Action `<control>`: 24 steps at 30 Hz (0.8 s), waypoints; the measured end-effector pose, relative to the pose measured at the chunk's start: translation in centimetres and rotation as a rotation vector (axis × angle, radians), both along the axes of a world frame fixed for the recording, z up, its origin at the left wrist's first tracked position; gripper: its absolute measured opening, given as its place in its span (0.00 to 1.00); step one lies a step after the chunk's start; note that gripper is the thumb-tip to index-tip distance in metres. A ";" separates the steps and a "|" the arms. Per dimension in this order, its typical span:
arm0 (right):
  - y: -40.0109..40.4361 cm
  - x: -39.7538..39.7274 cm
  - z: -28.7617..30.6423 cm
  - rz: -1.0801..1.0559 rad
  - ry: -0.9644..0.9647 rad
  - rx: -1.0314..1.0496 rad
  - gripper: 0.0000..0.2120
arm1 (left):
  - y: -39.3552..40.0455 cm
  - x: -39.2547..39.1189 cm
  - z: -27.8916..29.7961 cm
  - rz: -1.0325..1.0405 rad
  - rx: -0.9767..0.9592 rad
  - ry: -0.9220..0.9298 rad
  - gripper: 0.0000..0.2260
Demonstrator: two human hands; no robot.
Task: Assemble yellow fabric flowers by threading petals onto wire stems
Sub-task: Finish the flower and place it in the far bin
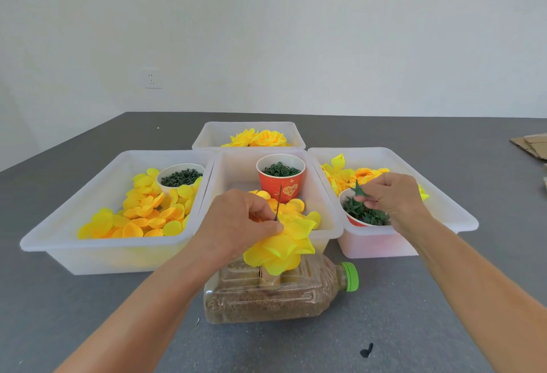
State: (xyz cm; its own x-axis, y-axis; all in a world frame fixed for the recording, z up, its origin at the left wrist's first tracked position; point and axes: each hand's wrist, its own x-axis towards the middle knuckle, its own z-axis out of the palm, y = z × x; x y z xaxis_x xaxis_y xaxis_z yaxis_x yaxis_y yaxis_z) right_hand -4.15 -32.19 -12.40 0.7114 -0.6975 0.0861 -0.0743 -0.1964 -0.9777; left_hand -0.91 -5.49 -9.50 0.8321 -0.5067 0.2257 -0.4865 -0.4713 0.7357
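Petals are already stacked into a yellow flower (284, 247) at frame centre, pinched with its wire stem (278, 204) by left hand (236, 221) fingers. Right hand (390, 195) fingers pinch a green calyx (358, 190) over its cup (355, 220); calyx not yet threaded. Finished flowers (257, 138) fill the upper-centre tray (207, 133).

Two bare hands and two bare forearms are all that shows of the person; the left hand (239, 221) is broad across the back, with knuckles raised in a row and faint tendon lines running toward the wrist; the right hand (390, 195) shows the same ridged knuckles and a short, plain thumbnail; the left forearm (142, 313) is uncovered from the wrist down to the picture's lower edge, smooth and slim, widening toward the elbow; the right forearm (473, 284) is likewise uncovered, with a slight crease at the wrist
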 end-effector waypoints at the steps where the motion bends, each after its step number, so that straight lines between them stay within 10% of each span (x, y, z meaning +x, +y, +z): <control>1: 0.4 -0.3 0.4 0.017 -0.054 0.078 0.08 | 0.0 0.0 0.0 0.003 -0.005 0.004 0.04; 9: 5.6 -1.9 3.4 0.306 -0.156 0.391 0.07 | 0.3 0.2 0.3 0.008 -0.104 0.056 0.04; 24: 11.5 -2.9 5.1 0.389 -0.365 -0.308 0.09 | -0.8 -0.6 2.4 0.026 -0.444 0.023 0.06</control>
State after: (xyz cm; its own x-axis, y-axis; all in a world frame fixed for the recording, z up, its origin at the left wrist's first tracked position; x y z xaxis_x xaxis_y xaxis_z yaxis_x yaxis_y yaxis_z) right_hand -7.10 -20.65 -7.31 0.7956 -0.2968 0.5282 0.3883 -0.4194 -0.8206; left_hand -1.46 -6.26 -7.14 0.8505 -0.3440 0.3978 -0.4597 -0.1188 0.8801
